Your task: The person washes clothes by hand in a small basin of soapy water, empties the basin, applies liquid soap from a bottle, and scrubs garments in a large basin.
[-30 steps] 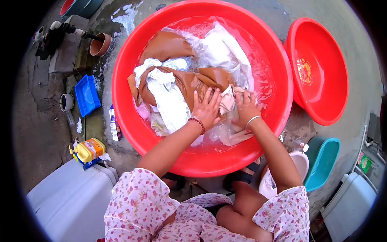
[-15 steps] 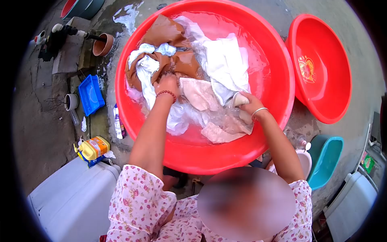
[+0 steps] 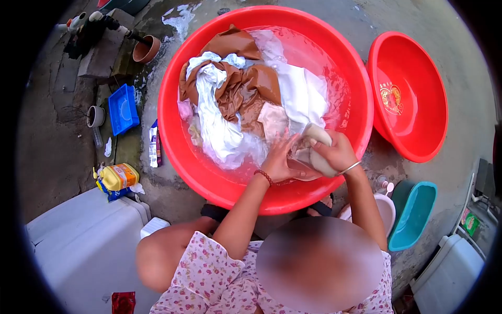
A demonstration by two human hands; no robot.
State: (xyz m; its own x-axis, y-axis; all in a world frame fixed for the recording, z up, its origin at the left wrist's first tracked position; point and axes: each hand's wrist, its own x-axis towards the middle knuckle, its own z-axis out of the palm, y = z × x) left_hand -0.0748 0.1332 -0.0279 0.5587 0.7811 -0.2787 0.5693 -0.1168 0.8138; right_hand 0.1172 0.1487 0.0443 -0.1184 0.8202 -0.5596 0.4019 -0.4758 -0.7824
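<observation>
R hand (image 3: 338, 153) has tight grip on cream item (image 3: 320, 135), L hand (image 3: 278, 161) nr it, can't tell if gripping.

I read the big washbasin (image 3: 204, 181) as bright red; the smaller basin (image 3: 418, 78) also red, with a gold motif (image 3: 391, 100). Also on my feed: brown garment (image 3: 261, 83), white cloth (image 3: 302, 97), pale pink cloth (image 3: 273, 119), off-white cloth (image 3: 319, 135). Sleeve (image 3: 206, 269) pale pink, red-flowered. Beaded bracelet (image 3: 265, 177) dark red, bangle (image 3: 351, 168) silvery. Tray (image 3: 124, 111) bright blue, tub (image 3: 420, 209) teal, jug (image 3: 109, 181) yellow, label (image 3: 127, 175) orange, flowerpot (image 3: 149, 51) terracotta.
</observation>
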